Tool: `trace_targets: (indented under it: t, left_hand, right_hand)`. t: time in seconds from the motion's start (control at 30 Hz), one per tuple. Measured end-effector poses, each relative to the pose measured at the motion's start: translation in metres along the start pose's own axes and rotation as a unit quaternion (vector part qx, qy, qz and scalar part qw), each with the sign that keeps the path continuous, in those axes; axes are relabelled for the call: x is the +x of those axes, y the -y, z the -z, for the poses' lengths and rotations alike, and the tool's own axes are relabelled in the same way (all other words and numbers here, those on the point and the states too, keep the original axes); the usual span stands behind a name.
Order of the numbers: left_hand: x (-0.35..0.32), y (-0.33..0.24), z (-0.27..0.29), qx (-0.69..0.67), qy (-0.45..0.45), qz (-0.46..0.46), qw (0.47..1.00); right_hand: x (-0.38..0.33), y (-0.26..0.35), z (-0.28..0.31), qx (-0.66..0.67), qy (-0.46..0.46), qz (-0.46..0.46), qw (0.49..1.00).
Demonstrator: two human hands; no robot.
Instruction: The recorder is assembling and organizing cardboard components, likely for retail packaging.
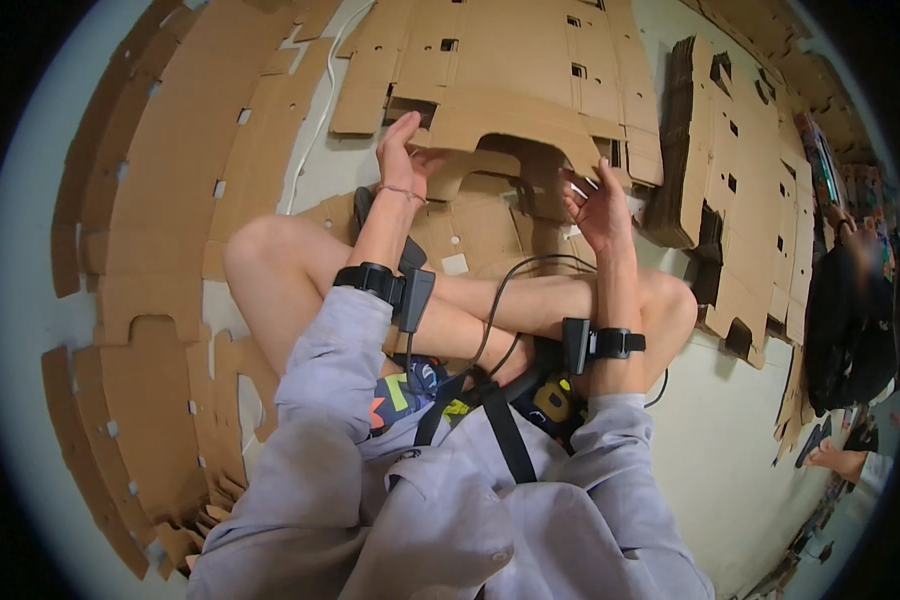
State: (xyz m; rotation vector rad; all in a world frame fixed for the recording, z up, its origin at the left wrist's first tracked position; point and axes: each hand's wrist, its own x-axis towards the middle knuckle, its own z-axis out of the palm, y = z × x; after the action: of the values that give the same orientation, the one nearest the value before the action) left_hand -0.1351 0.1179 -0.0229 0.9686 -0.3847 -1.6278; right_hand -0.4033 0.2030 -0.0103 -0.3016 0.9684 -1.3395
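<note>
A brown flat-cut cardboard sheet (515, 105) with a wide notch in its near edge lies in front of me, that edge raised. At its left corner my left hand (402, 158) grips the edge, fingers stretched upward and thumb side under the board. My right hand (602, 208) is at the right corner with fingers curled and the tips against the cardboard; part of the grip is hidden. Beneath the raised edge, another notched cardboard piece (470, 215) lies in shadow near my crossed legs.
Stacked cardboard sheets (685, 150) stand to the right, with more slotted sheets (760, 215) beyond. Long cardboard pieces (185, 130) cover the left side. A white cable (320, 110) runs along the floor. Black cables (500, 300) cross my lap. Another person (855, 320) sits at the far right.
</note>
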Motion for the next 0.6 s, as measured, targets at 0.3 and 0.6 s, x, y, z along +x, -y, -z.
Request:
trace_targets:
  t: [0.3, 0.6]
  left_hand:
    - [0.0, 0.005, 0.011, -0.122, -0.02, 0.023, 0.992]
    - [0.012, 0.005, 0.011, -0.25, 0.083, 0.036, 0.964]
  right_hand:
    - [-0.018, -0.001, 0.004, 0.051, 0.123, 0.122, 0.984]
    - [-0.025, 0.003, 0.016, 0.213, 0.403, 0.136, 0.88]
